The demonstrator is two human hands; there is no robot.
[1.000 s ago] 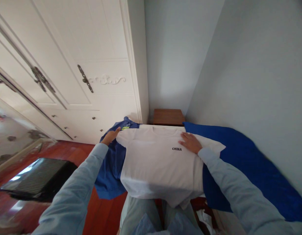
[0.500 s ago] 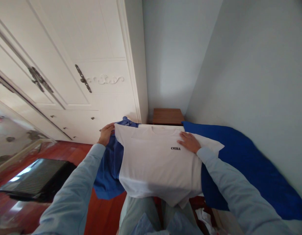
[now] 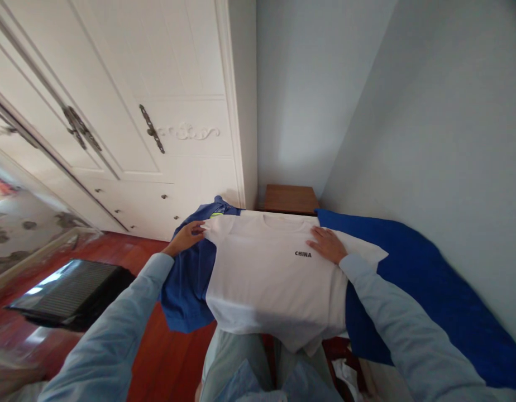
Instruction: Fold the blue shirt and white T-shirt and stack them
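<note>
A white T-shirt point(image 3: 266, 279) with the black print "CHINA" on its chest lies spread out in front of me, collar away from me, its lower hem hanging over the near edge by my legs. My left hand point(image 3: 186, 237) has its fingers closed on the end of the left sleeve, which is a little creased there. Flat on the shirt, right of the print, rests my right hand point(image 3: 328, 244) with its fingers stretched out. Under the shirt's left side lies a blue garment point(image 3: 185, 290) with a small yellow-green strip showing near its top.
Blue cloth point(image 3: 409, 268) extends to the right along the grey wall point(image 3: 450, 139). A white wardrobe point(image 3: 191, 67) stands at the left, and a brown wooden cabinet point(image 3: 291, 196) sits in the corner. On the red floor point(image 3: 153, 357) lies a black ribbed case point(image 3: 73, 293).
My left hand has shifted inward and slightly down with the sleeve end, which is now creased. The yellow-green strip has come into sight. My right hand stays flat on the shirt.
</note>
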